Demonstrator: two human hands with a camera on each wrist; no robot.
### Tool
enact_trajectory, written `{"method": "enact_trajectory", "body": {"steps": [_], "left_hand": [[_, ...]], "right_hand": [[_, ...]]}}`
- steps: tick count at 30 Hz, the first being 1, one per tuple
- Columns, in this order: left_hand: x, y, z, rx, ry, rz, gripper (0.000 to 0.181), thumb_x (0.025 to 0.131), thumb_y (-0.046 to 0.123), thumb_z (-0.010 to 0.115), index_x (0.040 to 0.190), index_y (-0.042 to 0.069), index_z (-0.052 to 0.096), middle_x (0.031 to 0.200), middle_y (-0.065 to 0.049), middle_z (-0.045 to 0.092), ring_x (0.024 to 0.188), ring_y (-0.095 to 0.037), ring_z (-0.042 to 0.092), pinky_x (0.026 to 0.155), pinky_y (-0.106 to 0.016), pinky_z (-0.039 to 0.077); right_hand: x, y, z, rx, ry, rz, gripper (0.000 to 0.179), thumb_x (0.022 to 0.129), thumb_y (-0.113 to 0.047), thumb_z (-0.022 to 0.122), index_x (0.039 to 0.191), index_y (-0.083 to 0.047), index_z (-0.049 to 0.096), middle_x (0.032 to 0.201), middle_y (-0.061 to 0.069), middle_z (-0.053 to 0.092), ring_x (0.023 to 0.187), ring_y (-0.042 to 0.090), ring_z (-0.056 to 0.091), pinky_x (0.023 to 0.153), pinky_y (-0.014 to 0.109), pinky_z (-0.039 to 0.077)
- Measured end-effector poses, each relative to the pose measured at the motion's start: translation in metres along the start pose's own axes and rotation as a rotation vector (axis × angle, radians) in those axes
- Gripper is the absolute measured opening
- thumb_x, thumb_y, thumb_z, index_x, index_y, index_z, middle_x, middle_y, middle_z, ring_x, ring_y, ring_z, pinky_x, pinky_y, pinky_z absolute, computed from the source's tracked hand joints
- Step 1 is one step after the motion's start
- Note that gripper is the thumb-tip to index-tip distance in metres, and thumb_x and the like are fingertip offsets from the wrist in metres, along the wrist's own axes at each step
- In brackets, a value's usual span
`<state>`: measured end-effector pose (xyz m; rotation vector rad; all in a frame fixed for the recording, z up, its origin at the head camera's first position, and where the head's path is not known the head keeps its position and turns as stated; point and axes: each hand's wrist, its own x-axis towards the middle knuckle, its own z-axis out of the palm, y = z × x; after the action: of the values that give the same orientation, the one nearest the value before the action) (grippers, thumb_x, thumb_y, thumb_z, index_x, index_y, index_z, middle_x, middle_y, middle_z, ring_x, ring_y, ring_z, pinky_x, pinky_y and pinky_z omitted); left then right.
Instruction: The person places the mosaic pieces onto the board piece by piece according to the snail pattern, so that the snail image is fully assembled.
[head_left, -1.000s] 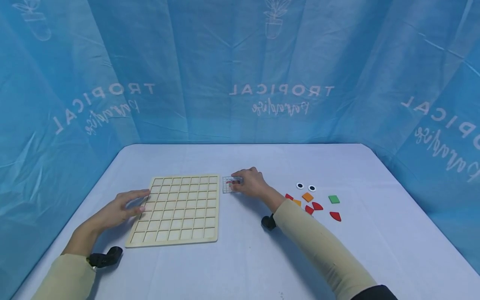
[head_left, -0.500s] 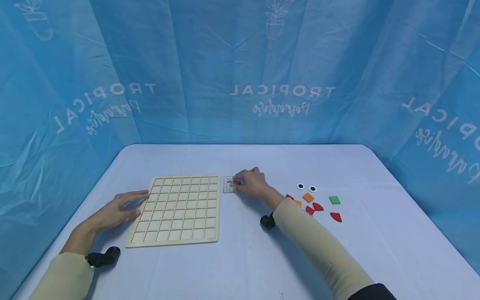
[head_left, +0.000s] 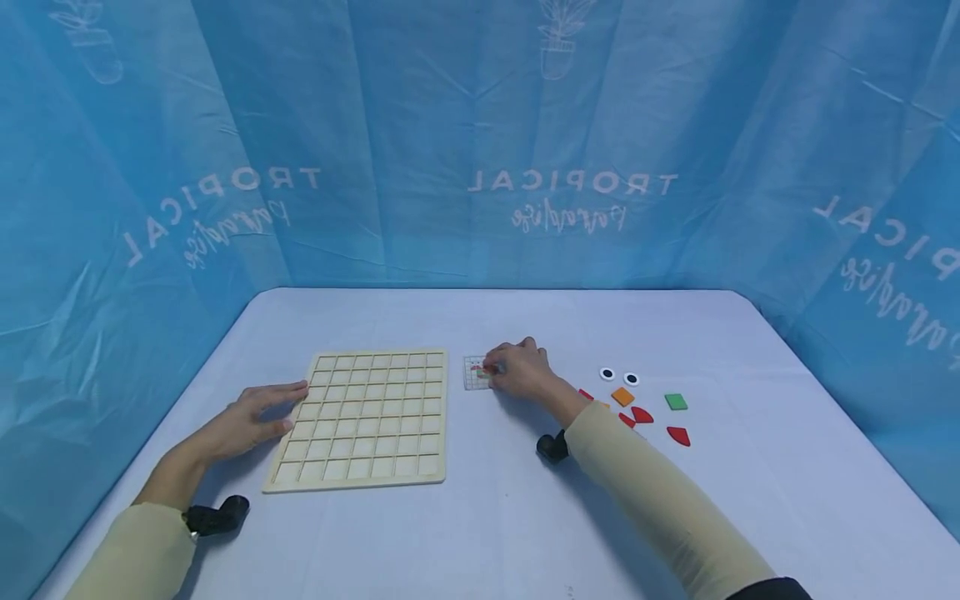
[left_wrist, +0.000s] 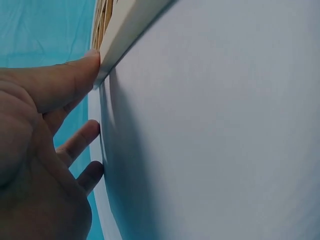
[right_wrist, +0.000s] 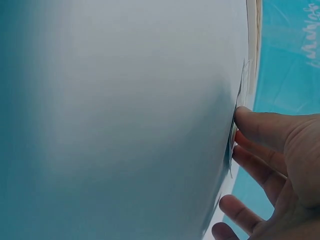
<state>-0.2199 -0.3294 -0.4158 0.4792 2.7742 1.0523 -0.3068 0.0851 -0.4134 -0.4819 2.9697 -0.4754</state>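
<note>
A square wooden grid board (head_left: 367, 408) lies left of centre on the table, its cells bare. My left hand (head_left: 238, 425) rests at the board's left edge with fingers spread and relaxed; in the left wrist view the thumb (left_wrist: 75, 80) touches the side of the board (left_wrist: 127, 27). Right of the board, my right hand (head_left: 522, 372) pinches a small clear card (head_left: 473, 374) printed with a grid and a coloured picture, covering its right part. Seen from the right wrist, the thumb (right_wrist: 262, 125) is at the near edge of the thin card (right_wrist: 244, 82), fingertips along it.
Loose pieces lie right of the right hand: two white eye discs (head_left: 619, 377), an orange square (head_left: 622, 397), a green square (head_left: 676, 402) and several red quarter-round pieces (head_left: 678, 436). The right forearm partly covers some. A blue curtain (head_left: 480, 233) hangs behind the white table (head_left: 480, 533).
The right hand has shifted the card slightly right, widening its gap from the board. The left hand stays at the board's edge. The whole head view has shifted a little.
</note>
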Motion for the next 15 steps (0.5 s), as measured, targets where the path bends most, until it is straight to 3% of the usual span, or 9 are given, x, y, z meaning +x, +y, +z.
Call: {"method": "enact_trajectory", "body": {"steps": [6,15], "left_hand": [[0.002,0.007,0.010,0.027,0.017,-0.012,0.057,0.086,0.017,0.064,0.137,-0.002,0.045,0.148,-0.026,0.034,0.136,-0.052,0.016,0.104,-0.071,0.013],[0.007,0.032,0.033,0.123,0.051,-0.024,0.056,0.086,0.018,0.065,0.137,0.003,0.047,0.147,-0.021,0.038,0.135,-0.048,0.021,0.102,-0.070,0.018]], "right_hand": [[-0.007,0.015,-0.002,-0.006,0.006,0.008,0.034,0.085,-0.026,0.068,0.118,-0.027,0.067,0.135,-0.007,0.056,0.123,0.032,0.040,0.096,0.049,0.035],[-0.018,0.037,-0.010,-0.013,0.014,0.041,0.034,0.083,-0.024,0.070,0.117,-0.026,0.068,0.133,-0.006,0.058,0.122,0.033,0.041,0.095,0.048,0.035]]}}
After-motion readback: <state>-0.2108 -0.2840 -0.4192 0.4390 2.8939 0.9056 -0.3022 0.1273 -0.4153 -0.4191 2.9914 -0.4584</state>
